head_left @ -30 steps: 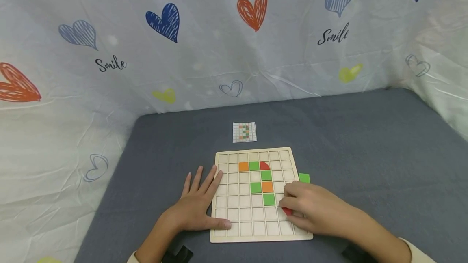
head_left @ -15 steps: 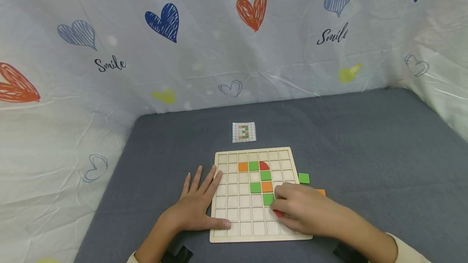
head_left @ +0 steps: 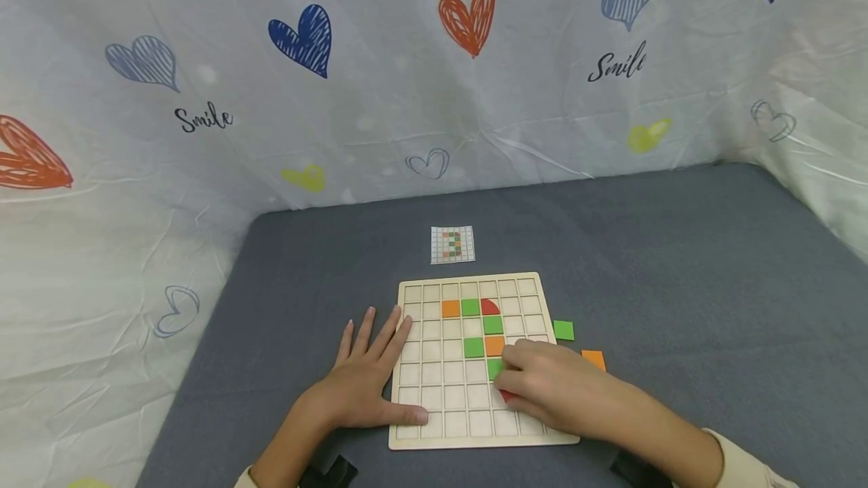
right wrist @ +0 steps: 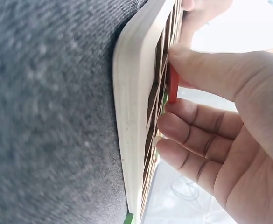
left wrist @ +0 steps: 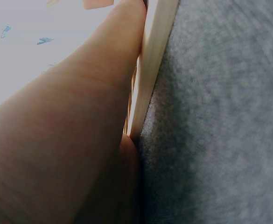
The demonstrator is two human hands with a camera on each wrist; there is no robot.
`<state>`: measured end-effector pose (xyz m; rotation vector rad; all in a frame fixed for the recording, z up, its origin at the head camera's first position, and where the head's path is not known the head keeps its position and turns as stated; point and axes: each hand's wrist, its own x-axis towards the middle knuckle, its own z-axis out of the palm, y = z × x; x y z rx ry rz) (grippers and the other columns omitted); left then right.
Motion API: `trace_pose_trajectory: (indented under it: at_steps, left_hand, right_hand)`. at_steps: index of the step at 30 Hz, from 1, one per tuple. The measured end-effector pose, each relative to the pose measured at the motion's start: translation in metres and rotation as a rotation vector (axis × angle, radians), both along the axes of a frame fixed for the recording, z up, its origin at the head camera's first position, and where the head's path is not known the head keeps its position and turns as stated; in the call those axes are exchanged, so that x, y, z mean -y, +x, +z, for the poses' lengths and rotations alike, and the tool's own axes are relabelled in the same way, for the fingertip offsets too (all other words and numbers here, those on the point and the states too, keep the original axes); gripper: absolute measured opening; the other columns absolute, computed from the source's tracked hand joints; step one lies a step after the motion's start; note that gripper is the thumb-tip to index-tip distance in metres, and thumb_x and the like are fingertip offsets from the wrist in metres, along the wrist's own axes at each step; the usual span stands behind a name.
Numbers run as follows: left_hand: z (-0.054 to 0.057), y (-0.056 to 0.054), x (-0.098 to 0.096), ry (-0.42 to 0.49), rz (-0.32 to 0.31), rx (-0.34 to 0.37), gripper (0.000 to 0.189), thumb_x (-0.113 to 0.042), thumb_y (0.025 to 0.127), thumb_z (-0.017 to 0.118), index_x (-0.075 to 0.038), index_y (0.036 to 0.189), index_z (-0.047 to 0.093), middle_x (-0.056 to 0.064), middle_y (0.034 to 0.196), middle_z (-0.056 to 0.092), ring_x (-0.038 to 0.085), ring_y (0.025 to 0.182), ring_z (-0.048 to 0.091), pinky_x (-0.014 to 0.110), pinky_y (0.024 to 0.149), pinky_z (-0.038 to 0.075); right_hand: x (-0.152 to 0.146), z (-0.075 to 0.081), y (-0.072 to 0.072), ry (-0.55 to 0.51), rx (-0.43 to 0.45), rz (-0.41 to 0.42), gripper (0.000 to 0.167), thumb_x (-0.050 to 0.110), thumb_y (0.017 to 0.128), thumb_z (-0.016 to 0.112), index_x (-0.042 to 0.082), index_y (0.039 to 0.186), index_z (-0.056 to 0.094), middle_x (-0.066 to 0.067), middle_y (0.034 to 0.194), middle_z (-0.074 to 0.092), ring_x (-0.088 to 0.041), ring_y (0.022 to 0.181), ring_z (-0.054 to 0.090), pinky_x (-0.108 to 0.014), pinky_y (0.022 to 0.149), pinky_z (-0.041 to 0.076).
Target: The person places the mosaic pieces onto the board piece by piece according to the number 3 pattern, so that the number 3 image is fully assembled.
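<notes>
A pale wooden grid board (head_left: 453, 398) lies on the table in the head view. My left hand (head_left: 366, 390) rests at its left edge, fingers spread and straight, thumb over the lower left corner. Over the lower right part of the board, my right hand (head_left: 556, 382) pinches a red tile (right wrist: 173, 84) between thumb and fingertips. In the right wrist view that tile stands on edge right at the grid. Set in the board are a red tile with one rounded corner (head_left: 490, 307), orange tiles (head_left: 450, 309) and several green tiles (head_left: 474, 348).
Beyond the board lies a small printed card (head_left: 453, 245) with a coloured grid pattern. To the right of the board are a loose green tile (head_left: 563, 330) and a loose orange tile (head_left: 593, 361). A white cloth with printed hearts (head_left: 366, 111) hangs behind the grey table (head_left: 712, 285).
My right hand has moved left across the board with the red tile, to just below the lowest green tile. The loose orange tile has come into sight. My left hand has stayed put.
</notes>
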<state>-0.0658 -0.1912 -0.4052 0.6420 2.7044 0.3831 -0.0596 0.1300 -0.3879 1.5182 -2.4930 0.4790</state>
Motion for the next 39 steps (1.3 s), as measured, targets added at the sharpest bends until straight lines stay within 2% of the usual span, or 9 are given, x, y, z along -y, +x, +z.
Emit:
trace_pose_trajectory:
  at_steps: [7,21,30,35,39]
  left_hand:
    - [0.001,-0.001,-0.001,0.003,-0.001,0.004,0.125,-0.089,0.072,0.057,-0.023,0.163,0.002,0.0,0.167,-0.01,0.037,0.149,-0.019,0.066,0.112,-0.011]
    - [0.001,-0.001,-0.001,0.003,0.003,0.003,0.125,-0.088,0.072,0.058,-0.023,0.164,0.003,0.0,0.168,-0.01,0.037,0.149,-0.019,0.065,0.112,-0.011]
    - [0.001,-0.001,-0.001,0.005,0.003,0.005,0.125,-0.088,0.072,0.057,-0.022,0.163,0.003,0.0,0.168,-0.009,0.037,0.149,-0.019,0.065,0.112,-0.011]
    - [0.001,0.0,-0.001,0.003,0.0,0.004,0.125,-0.088,0.073,0.057,-0.022,0.164,0.003,0.001,0.168,-0.009,0.037,0.149,-0.019,0.065,0.112,-0.011]
    - [0.0,0.0,-0.001,-0.001,0.007,0.003,0.126,-0.089,0.072,0.057,-0.022,0.163,0.002,0.0,0.167,-0.01,0.036,0.149,-0.019,0.064,0.113,-0.012]
  right_hand:
    - [0.003,-0.002,0.0,-0.015,-0.067,0.027,0.024,0.007,0.077,0.081,0.019,0.077,0.061,0.013,0.074,0.037,-0.004,0.065,0.036,-0.016,0.06,0.036]
    - [0.013,0.0,0.002,-0.003,-0.094,0.051,0.025,0.0,0.072,0.081,0.018,0.074,0.064,0.011,0.074,0.04,-0.005,0.067,0.038,-0.017,0.06,0.038]
    - [0.019,-0.001,0.006,0.027,-0.106,0.089,0.031,-0.009,0.067,0.075,0.019,0.072,0.063,0.01,0.078,0.046,-0.006,0.071,0.042,-0.017,0.062,0.04]
    - [0.017,-0.001,0.01,0.044,-0.128,0.075,0.028,-0.006,0.069,0.079,0.017,0.078,0.066,0.009,0.082,0.051,-0.007,0.074,0.044,-0.016,0.064,0.042]
    - [0.015,-0.001,0.014,0.061,-0.136,0.072,0.025,0.0,0.073,0.082,0.012,0.092,0.07,0.006,0.094,0.059,-0.009,0.082,0.048,-0.018,0.071,0.047]
